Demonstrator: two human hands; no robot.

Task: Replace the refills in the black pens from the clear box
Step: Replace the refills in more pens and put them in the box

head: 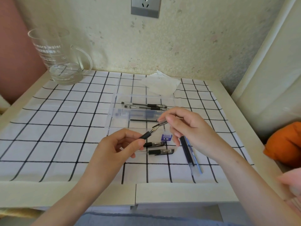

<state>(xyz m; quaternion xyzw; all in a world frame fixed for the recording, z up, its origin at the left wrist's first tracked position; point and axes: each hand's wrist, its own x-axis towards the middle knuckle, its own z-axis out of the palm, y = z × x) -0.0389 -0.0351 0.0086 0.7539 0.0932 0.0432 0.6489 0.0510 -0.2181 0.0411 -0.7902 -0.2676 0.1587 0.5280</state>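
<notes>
Above the near edge of the clear box [114, 119], the left grip [114, 147] pinches a pen's black front part [147, 135] between thumb and curled fingers, tip pointing up and right. The right grip [187, 126] pinches a clear pen piece [162, 122] at its fingertips, with the dark end aimed down at that tip. The two parts nearly meet; I cannot tell whether they touch. Dark refills [187, 149] run from under the right grip's lower fingers down over the checked cloth [65, 128]; whether those fingers hold them is unclear. The box sits mid-surface, with black pens [146, 106] in its far compartment and one refill [143, 120] in the near one. Two more pens [160, 151] lie just in front of the box, beside a small blue piece [166, 137]. A tissue [161, 85] lies behind the box, and a glass jug [60, 62] stands at the far left corner
</notes>
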